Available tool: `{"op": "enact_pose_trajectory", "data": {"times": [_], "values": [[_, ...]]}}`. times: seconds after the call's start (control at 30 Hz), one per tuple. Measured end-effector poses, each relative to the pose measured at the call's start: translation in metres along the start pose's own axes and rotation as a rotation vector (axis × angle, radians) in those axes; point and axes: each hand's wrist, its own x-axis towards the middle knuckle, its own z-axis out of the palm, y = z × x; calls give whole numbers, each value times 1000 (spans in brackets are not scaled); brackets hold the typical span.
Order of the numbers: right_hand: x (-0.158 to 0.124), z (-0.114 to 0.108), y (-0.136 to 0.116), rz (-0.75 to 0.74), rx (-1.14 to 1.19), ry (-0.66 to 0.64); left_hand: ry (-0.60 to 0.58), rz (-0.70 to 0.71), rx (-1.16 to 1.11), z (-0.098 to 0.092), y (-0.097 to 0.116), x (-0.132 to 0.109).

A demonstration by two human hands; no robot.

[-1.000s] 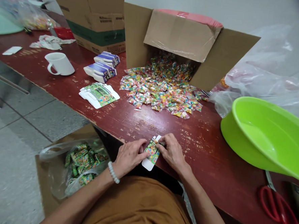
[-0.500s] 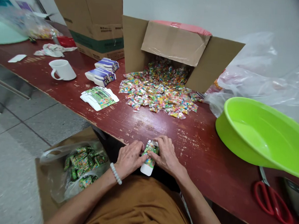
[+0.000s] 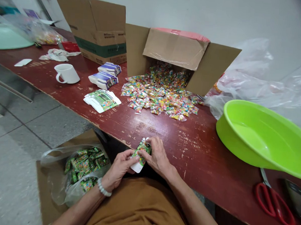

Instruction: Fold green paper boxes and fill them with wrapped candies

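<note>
Table (image 3: 189, 138), red with a worn surface, runs from far left to near right before me. Open carton (image 3: 174, 49): far side, mouth facing near. Upright carton (image 3: 105, 25): to its left. Green basin (image 3: 230, 137): right side. Clear bag (image 3: 56, 181): near left, below table level, containing green packs (image 3: 86, 164). Candy packets (image 3: 161, 96): spread from the open carton's mouth onto the table. Scissors (image 3: 285, 205), red-handled: near right. Left hand (image 3: 120, 166) and right hand (image 3: 160, 157): close together, both clamped on one small printed carton (image 3: 141, 147); left hand at its left side, right hand at its right, thumbs across the printed face. Small printed carton: held at a slant by the near table edge, white flap pointing near.
</note>
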Motion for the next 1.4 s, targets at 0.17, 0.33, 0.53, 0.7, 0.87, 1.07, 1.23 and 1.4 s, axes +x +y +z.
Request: {"op": "enact_pose_trajectory", "data": {"times": [0.17,0.33,0.53,0.7,0.87,1.07,1.23,1.4], "values": [[21,-25,-17,-36,133,-111,42,309,198,-12,4,-7],[38,-45,-32,-101,197,-151,-48,318,282,-23,20,-9],[35,-49,-41,-229,160,-224,-446,16,75,-25,46,0],[37,-53,-43,-112,390,-407,-595,-63,116,-23,56,7],[37,-61,-35,-34,508,-541,-533,-116,168,-18,62,5],[40,-72,-28,5,505,-730,-423,-28,422,-19,68,15],[43,-83,-27,-115,301,-730,-418,101,453,-14,61,27],[44,-90,-24,-154,378,-721,-456,140,450,-9,64,26]]}}
